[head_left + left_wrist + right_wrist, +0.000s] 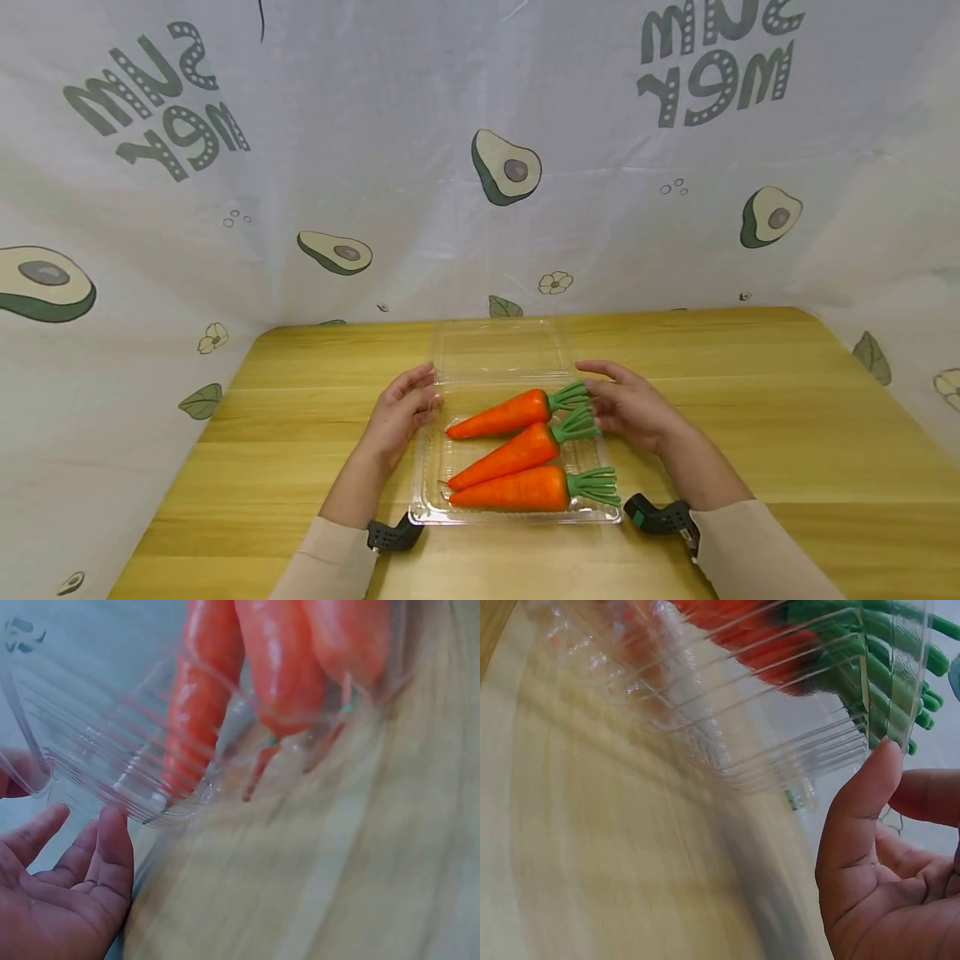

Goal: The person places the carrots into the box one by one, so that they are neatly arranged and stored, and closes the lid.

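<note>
A clear plastic clamshell container (517,518) stands open in front of the person, its lid (498,343) folded back on the far side. Three orange carrots with green tops lie in it: a far carrot (502,414), a middle carrot (510,457) and a near carrot (517,489). The left hand (401,414) holds the container's left side near the hinge, a finger (19,776) showing through clear plastic. At the far right corner, the right hand (630,406) pinches the rim, its thumb (862,791) against the outer wall beside the green tops.
The container is over a wood-grain table (787,433). Behind the table hangs a white curtain (420,167) printed with avocados and lettering. A black wrist mount (393,533) sits by the left sleeve, another wrist mount (660,517) by the right.
</note>
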The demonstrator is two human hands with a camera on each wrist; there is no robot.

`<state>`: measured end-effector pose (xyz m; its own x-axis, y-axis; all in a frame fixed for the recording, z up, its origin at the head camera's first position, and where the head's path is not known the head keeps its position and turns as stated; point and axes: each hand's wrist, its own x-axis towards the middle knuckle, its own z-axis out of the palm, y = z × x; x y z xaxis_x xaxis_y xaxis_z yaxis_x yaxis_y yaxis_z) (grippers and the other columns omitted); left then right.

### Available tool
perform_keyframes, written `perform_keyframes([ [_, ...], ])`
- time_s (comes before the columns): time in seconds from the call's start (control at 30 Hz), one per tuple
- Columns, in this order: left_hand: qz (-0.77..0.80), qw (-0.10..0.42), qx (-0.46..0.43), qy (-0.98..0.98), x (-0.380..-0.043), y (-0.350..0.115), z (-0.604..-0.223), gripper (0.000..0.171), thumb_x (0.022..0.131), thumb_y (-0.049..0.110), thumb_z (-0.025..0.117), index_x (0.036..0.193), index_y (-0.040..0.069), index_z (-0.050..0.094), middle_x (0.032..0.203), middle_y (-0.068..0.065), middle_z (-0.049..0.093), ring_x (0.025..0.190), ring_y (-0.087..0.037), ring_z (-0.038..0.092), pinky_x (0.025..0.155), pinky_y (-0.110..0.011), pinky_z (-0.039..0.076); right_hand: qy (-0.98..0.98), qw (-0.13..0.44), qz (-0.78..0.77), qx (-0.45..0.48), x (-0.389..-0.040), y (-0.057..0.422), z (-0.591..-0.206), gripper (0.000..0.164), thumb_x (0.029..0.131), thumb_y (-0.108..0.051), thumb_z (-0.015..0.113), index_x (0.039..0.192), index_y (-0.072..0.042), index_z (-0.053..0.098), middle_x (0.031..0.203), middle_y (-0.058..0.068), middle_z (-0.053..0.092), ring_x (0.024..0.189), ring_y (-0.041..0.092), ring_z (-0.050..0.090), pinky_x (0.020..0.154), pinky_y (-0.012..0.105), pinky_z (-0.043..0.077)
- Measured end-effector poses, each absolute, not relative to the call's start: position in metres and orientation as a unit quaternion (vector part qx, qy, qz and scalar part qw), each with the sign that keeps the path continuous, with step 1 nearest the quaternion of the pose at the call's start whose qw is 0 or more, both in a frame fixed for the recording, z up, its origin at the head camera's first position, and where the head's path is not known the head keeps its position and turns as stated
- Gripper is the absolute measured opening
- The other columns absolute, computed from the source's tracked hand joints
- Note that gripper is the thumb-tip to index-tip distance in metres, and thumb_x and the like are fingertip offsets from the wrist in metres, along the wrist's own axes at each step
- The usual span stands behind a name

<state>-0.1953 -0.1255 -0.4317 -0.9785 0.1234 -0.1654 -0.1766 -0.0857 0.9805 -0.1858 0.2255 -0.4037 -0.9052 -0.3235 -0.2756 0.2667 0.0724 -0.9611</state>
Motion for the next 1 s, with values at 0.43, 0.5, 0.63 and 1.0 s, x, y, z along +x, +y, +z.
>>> perform_keyframes([
  [0.43,0.725,0.083,-0.043,0.683,-0.1921,-0.1244,-0.4214,0.052,0.099,0.008,0.062,0.149,0.013,0.05,0.092,0.007,0.059,0.057,-0.009,0.044,0.05,-0.021,0.038,0.67,0.211,-0.71,-0.04,-0.1878,0.2282,-0.4049,0.036,0.107,-0.017,0.051,0.141,-0.021,0.04,0.084,-0.008,0.067,0.069,0.007,0.06,0.062,0.02,0.055],
  [0.5,0.722,0.081,-0.044,0.685,-0.1915,-0.1246,-0.4217,0.052,0.099,0.007,0.063,0.149,0.012,0.051,0.092,0.007,0.059,0.056,-0.009,0.044,0.05,-0.02,0.038,0.672,0.212,-0.709,-0.041,-0.1875,0.2284,-0.4053,0.037,0.108,-0.017,0.051,0.142,-0.019,0.038,0.083,-0.008,0.064,0.069,0.007,0.059,0.062,0.02,0.056],
  [0.63,0.718,0.072,-0.046,0.691,-0.1913,-0.1236,-0.422,0.05,0.098,0.008,0.065,0.146,0.014,0.054,0.095,0.006,0.059,0.056,-0.009,0.044,0.049,-0.019,0.039,0.675,0.207,-0.707,-0.04,-0.1878,0.2293,-0.4052,0.036,0.107,-0.016,0.052,0.141,-0.018,0.039,0.082,-0.007,0.062,0.069,0.008,0.057,0.061,0.02,0.056],
  [1.0,0.715,0.048,-0.057,0.695,-0.1902,-0.1206,-0.4218,0.043,0.097,0.004,0.065,0.139,0.008,0.056,0.103,0.0,0.059,0.056,-0.011,0.046,0.049,-0.02,0.04,0.685,0.194,-0.701,-0.038,-0.1892,0.2276,-0.4049,0.029,0.107,-0.013,0.053,0.133,-0.02,0.045,0.083,-0.005,0.062,0.07,0.009,0.059,0.061,0.02,0.057],
])
